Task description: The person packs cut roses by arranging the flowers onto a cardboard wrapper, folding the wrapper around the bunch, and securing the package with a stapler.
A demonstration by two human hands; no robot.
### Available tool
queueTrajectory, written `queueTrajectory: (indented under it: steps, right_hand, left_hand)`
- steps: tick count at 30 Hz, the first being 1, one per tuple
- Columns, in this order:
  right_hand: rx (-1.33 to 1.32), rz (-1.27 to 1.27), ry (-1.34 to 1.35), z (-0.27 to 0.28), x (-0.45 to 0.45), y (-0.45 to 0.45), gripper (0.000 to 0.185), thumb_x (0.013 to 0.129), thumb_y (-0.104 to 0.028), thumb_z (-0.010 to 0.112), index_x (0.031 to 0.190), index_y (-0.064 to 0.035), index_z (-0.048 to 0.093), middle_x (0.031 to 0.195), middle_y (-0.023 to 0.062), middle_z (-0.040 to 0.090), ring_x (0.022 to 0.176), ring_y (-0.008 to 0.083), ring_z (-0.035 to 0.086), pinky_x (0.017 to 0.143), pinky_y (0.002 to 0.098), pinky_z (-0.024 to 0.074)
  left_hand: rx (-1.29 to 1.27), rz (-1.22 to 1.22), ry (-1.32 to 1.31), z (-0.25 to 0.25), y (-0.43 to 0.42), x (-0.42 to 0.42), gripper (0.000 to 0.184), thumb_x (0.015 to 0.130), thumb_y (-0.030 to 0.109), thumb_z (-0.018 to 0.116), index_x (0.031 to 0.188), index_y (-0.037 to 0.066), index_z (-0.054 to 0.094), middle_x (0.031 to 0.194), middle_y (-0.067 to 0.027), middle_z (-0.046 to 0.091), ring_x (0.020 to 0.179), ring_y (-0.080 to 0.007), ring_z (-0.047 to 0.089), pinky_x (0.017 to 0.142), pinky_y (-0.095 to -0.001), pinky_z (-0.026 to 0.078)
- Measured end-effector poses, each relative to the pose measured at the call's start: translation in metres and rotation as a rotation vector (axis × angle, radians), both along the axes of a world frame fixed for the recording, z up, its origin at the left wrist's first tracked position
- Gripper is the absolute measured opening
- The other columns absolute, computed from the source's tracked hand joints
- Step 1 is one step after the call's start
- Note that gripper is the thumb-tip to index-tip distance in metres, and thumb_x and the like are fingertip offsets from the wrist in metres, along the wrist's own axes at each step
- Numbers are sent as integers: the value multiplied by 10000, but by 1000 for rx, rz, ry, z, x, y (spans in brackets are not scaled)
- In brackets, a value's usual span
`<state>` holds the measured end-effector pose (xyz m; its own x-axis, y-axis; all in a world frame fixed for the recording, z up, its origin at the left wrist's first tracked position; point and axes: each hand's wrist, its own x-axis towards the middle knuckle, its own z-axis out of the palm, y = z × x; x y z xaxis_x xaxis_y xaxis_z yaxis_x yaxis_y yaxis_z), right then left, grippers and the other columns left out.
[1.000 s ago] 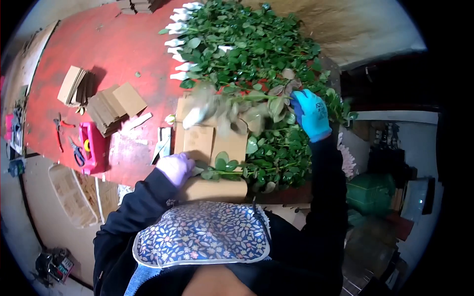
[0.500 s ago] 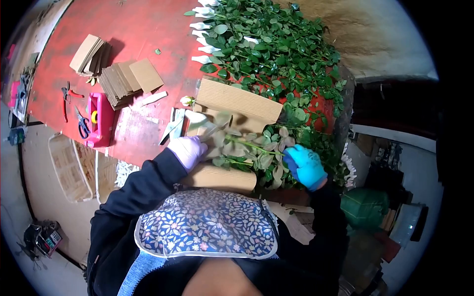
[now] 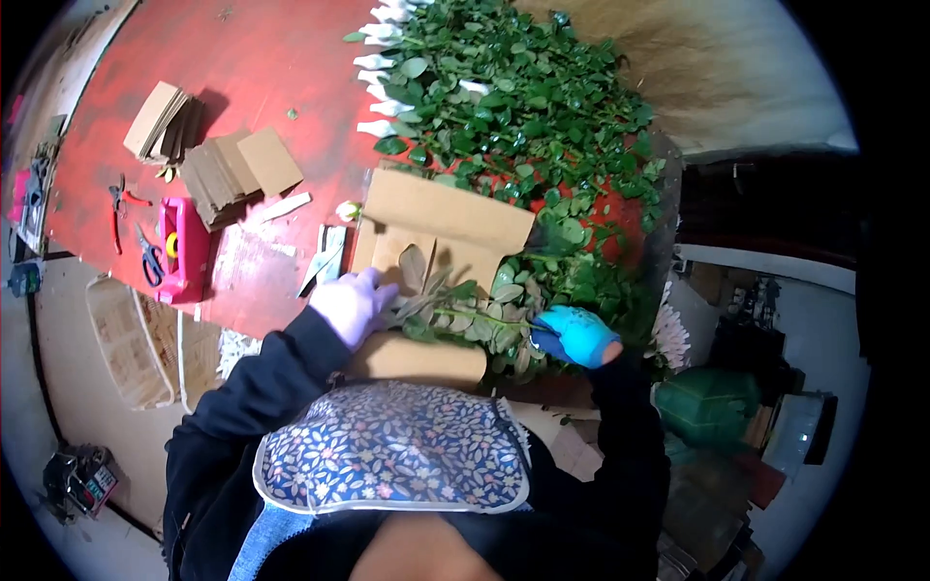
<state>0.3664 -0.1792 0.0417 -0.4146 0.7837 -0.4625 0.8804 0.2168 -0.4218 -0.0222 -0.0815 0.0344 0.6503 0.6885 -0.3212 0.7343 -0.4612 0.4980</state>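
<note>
My right hand [image 3: 575,336], in a blue glove, is closed on the lower stem of a leafy rose [image 3: 470,315]. The rose lies across an unfolded sheet of corrugated cardboard [image 3: 465,200], its stem pointing right. At its head end my left hand [image 3: 351,305], in a lilac glove, is curled with the fingers against the rose; the bud is hidden there. The cardboard's near edge [image 3: 417,358] curls up close to my apron. A pale rose bud [image 3: 348,210] shows at the sheet's upper left corner. More leafy stems [image 3: 591,281] lie beyond the right hand.
Many roses with white-sleeved heads [image 3: 378,128] lie along the back of the red table [image 3: 291,58]. To the left are cardboard pieces [image 3: 218,179], a pink tape dispenser [image 3: 184,252], scissors [image 3: 149,258] and red-handled pliers [image 3: 118,208]. A blade-like tool [image 3: 325,261] rests beside the cardboard.
The rose has come down onto the cardboard, and its white-covered head has gone out of sight by my left hand. My right hand has moved slightly left and down, still gripping the stem.
</note>
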Motion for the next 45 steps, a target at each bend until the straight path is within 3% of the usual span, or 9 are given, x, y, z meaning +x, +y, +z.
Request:
queueTrajectory:
  steps: [6,12,18,23,29,37,41,43,45]
  right_hand:
    - [836,15,200,68,-54,176,273,841,-198,665,1075,-58,639,885,151,650,807,361,632,691,455,500]
    - [636,-61,-92,-116,-70,317,302,834,-237,663,1073,-56,626,863,166,660,789,368,641,687,482,507]
    - [574,22,-220,-100,-63,307,131,864,-205,625,886,-76,630,770,138,651,715,324,638,634,466,489]
    - [454,46,-234,-84,-68,279,322,854,-245,653,1134,-90,615,907,182,661,813,375,631,705,482,497]
    - [374,63,-329,-120,-70,268,271,878,-239,627,1054,-42,566,919,197,631,830,396,620,734,485,495]
    - [546,-274,198,-59,13,252,282,897,-144,592,1167,-67,573,951,166,603,785,352,600,650,462,484]
    - [100,-1007,840,95,-44,203,221,921,-110,594,1140,-93,616,770,-43,507,570,20,401,488,226,346]
    - [728,-276,211,104,-33,191,231,941,-135,552,1156,-86,621,809,-9,551,607,68,476,514,256,389]
    - [613,-364,249,92,-32,189,286,964,-198,520,1217,-96,606,865,22,603,652,101,524,538,275,413]
  left_hand:
    - [140,-28,-235,2,-6,1,345,744,81,674,1087,92,649,933,-139,585,831,-330,608,704,-422,525]
    - [114,-39,-48,11,-10,6,456,719,173,734,1150,81,617,1013,-126,607,809,-329,637,684,-420,525]
    - [204,-17,-84,0,-19,4,375,782,112,649,1153,80,609,975,-115,586,730,-301,624,608,-419,511]
    - [130,-26,-99,14,-10,4,378,776,128,657,1143,82,579,950,-124,561,723,-319,616,598,-430,501]
    - [67,13,-247,13,-10,2,268,817,275,662,933,63,547,885,-150,557,729,-341,617,634,-452,488]
    - [125,-8,-133,4,-13,2,352,719,162,720,1035,92,581,953,-107,562,827,-316,618,677,-422,510]
    - [160,-8,-100,1,-15,4,355,703,157,725,1029,97,599,962,-105,568,822,-311,617,681,-421,510]
    - [156,4,-112,3,-14,4,355,702,147,728,1032,95,605,965,-108,576,825,-320,615,685,-432,509]
    - [110,-5,-122,6,-12,4,355,711,142,729,1039,91,603,948,-114,577,835,-327,615,700,-437,505]
